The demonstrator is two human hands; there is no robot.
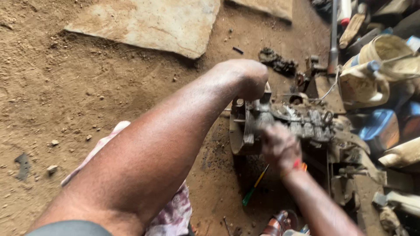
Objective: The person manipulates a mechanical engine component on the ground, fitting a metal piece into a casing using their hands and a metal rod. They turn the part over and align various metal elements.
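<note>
Resting on oil-stained dirt ground at the centre right of the head view, a grimy metal engine block (284, 120) is seen, dark with grease and set among clutter. The left hand (245, 78) is closed into a fist on the upper left corner of the block, its forearm stretching across the middle of the picture and hiding much of the ground behind it. The right hand (280, 146) is curled closed against the front of the block; it is blurred, so what lies inside its grip cannot be told. An orange band (299, 165) is worn at that wrist. Just below the block, a green-handled screwdriver (255, 185) lies on the blackened soil. A patterned pink cloth (173, 214) is spread beneath the left arm. A flat stone slab (153, 24) lies well apart at the top, with a lump of greasy debris (276, 61) near the block's upper edge. To the right, a dirty cream plastic jug (365, 83) with a blue cap stands beside a blue container (380, 129), and a pale tube-shaped package (402, 153) leans below them. A red-capped white bottle (344, 11) is seen at the top edge. Loose pebbles are scattered over the brown earth on the left.
</note>
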